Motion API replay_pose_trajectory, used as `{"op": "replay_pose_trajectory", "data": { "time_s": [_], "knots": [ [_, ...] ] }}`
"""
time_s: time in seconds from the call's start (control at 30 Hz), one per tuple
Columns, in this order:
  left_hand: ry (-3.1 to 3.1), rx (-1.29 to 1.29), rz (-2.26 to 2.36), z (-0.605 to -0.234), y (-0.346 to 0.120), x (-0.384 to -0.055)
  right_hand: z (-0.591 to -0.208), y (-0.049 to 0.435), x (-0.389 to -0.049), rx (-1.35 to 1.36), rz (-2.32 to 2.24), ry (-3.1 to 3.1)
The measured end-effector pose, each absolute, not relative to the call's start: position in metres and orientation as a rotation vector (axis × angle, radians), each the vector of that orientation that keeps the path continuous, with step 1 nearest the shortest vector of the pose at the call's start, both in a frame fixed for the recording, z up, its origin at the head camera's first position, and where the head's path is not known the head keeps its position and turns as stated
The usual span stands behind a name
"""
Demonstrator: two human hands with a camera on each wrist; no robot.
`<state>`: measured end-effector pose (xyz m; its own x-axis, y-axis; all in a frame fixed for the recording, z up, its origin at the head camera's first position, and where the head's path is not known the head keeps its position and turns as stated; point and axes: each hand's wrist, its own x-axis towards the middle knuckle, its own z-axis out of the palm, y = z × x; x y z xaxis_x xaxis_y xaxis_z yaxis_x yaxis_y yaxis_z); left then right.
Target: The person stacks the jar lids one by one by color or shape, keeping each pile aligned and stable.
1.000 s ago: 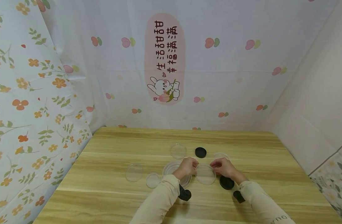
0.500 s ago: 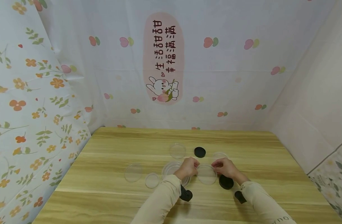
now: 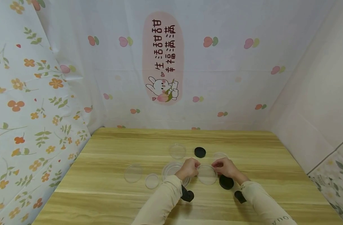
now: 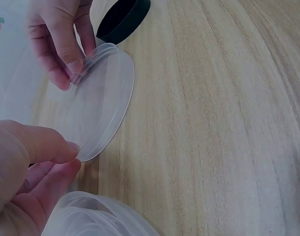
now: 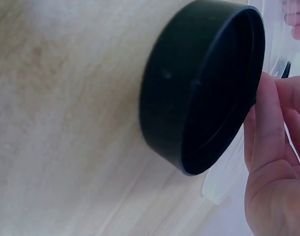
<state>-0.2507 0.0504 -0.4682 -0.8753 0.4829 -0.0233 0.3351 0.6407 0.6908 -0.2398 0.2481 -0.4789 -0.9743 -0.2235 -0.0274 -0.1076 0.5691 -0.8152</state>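
A clear, round, shallow plastic lid [image 3: 207, 175] lies between both hands, low over the wooden table. My left hand [image 3: 189, 168] pinches its left edge with thumb and fingertips. At the opposite edge, my right hand [image 3: 225, 167] pinches the rim, as the left wrist view shows. I cannot tell whether the lid touches the table. Beside my right hand sits a black round cap [image 5: 169, 83], hollow side facing up. Partly under my left forearm is a nested stack of clear round plastic pieces [image 4: 91, 216].
Two clear discs [image 3: 133, 173] [image 3: 152, 181] lie left of the stack. Farther back are another clear disc [image 3: 178, 151], a second black cap [image 3: 200, 152] and a clear piece [image 3: 220, 155] partly behind my right hand. A patterned cloth [image 3: 118, 78] hangs behind the table.
The lid and both hands have shifted very slightly right over the table. Both hands keep the same hold, and the other pieces stay put while the head view drifts a little.
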Motion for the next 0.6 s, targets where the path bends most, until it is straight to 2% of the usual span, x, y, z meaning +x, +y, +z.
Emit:
{"op": "replay_pose_trajectory", "data": {
  "time_s": [0.33, 0.5, 0.6],
  "knots": [
    [2.639, 0.614, 1.145, -0.469, 0.052, -0.256, -0.466, 0.248, -0.24, -0.253, -1.364, 2.667],
    [2.665, 0.78, 1.231, -0.518, 0.053, -0.29, -0.459, 0.247, -0.243, -0.315, -1.285, 2.748],
    [2.641, 0.79, 1.29, -0.532, 0.053, -0.302, -0.456, 0.246, -0.245, -0.339, -1.262, 2.786]
  ]
}}
